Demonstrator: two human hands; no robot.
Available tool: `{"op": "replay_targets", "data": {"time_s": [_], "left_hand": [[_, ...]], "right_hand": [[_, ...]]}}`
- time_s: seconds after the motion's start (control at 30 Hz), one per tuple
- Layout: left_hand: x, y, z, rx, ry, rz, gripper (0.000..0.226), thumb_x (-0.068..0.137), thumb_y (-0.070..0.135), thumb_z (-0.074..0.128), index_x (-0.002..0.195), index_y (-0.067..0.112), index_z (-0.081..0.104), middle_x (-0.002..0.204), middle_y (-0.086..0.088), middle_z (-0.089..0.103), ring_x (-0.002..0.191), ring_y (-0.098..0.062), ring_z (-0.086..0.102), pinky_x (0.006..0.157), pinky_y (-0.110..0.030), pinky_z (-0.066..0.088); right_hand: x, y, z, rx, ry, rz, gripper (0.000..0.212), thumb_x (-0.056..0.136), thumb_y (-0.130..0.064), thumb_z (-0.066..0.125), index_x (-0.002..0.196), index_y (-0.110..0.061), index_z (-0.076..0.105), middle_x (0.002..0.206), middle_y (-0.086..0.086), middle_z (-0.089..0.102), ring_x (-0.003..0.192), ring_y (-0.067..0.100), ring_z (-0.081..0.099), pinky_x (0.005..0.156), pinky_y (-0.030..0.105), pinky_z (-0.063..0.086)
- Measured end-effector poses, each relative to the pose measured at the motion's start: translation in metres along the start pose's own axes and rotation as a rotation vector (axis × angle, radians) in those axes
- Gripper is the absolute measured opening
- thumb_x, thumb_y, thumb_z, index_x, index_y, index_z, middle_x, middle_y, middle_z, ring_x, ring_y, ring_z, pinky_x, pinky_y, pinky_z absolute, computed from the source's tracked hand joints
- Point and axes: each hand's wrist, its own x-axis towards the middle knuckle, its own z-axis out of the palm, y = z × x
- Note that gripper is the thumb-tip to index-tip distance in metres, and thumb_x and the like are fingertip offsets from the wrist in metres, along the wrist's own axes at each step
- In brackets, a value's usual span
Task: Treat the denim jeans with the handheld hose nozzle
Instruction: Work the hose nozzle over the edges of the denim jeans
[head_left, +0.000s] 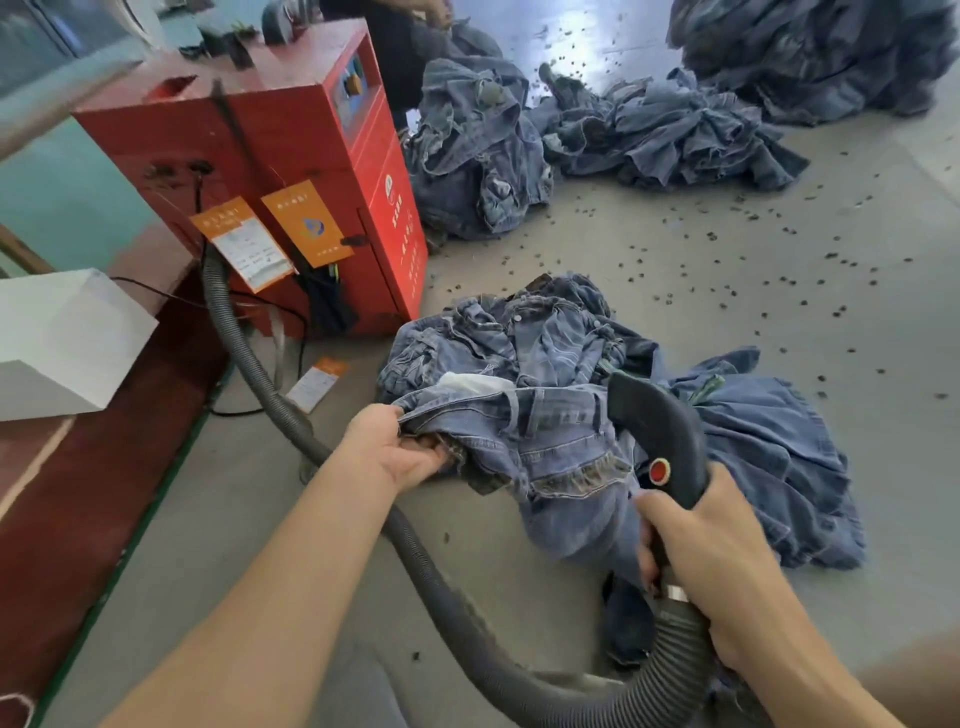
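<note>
The left hand (402, 453) grips the waistband edge of a pair of faded blue denim jeans (561, 457), holding them up above the grey concrete floor (701, 270). The right hand (711, 551) is wrapped around the black curved hose nozzle (660, 431) with a red button, its tip touching the waistband. Its grey ribbed hose (426, 566) runs across the floor to a red box-shaped machine (270, 150). A heap of blue jeans (519, 332) lies just beyond.

Bare concrete floor (675, 270) is lying open beyond the near jeans heap (519, 332), dotted with small dark scraps. The red machine (249, 171) is blocking the left, and its ribbed hose (244, 358) is crossing the floor under the forearms.
</note>
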Motion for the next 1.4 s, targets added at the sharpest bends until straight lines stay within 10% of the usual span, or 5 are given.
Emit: {"op": "replay_targets", "data": {"time_s": [0.43,0.63,1.0,1.17,1.4], "left_hand": [[-0.005,-0.009,-0.005,0.066,-0.034,-0.051,0.039,0.113,0.021,0.030,0.103,0.004,0.064,0.090,-0.020,0.073,0.084,-0.034,0.066,0.052,-0.045,0.058],[0.004,-0.006,-0.032,0.147,-0.049,-0.096,0.046,0.111,0.033,0.033,0.124,0.002,0.065,0.116,-0.028,0.072,0.106,-0.041,0.068,0.078,-0.057,0.052],[0.027,-0.018,-0.056,0.247,-0.059,-0.090,0.045,0.100,0.041,0.047,0.122,0.008,0.069,0.121,-0.027,0.071,0.116,-0.045,0.066,0.104,-0.057,0.048],[0.034,-0.012,-0.067,0.403,-0.072,0.084,0.038,0.087,0.034,0.054,0.109,0.008,0.071,0.114,-0.024,0.072,0.097,-0.041,0.070,0.100,-0.058,0.053],[0.046,-0.005,-0.073,0.319,-0.095,0.151,0.031,0.086,0.027,0.046,0.102,0.006,0.063,0.108,-0.021,0.064,0.093,-0.036,0.064,0.097,-0.053,0.051]], "right_hand": [[-0.001,0.011,0.043,-0.189,-0.203,-0.034,0.018,0.088,-0.020,0.066,0.096,-0.020,0.050,0.071,0.008,0.063,0.051,0.014,0.058,0.052,0.026,0.046],[0.014,0.004,0.002,0.077,0.036,0.031,0.015,0.091,-0.001,0.062,0.094,-0.004,0.048,0.054,0.020,0.053,0.041,0.029,0.051,0.045,0.040,0.046],[-0.002,0.065,0.027,-0.096,-0.142,0.302,0.015,0.088,-0.004,0.067,0.093,0.003,0.056,0.069,0.026,0.066,0.056,0.030,0.061,0.058,0.038,0.049],[0.009,0.062,-0.004,0.129,0.050,0.283,0.016,0.093,0.013,0.057,0.082,0.002,0.051,0.051,0.018,0.046,0.032,0.024,0.045,0.034,0.029,0.041],[-0.011,0.069,0.006,-0.193,-0.219,0.245,0.020,0.087,-0.005,0.072,0.100,-0.003,0.057,0.067,0.015,0.066,0.054,0.022,0.062,0.054,0.029,0.046]]}}
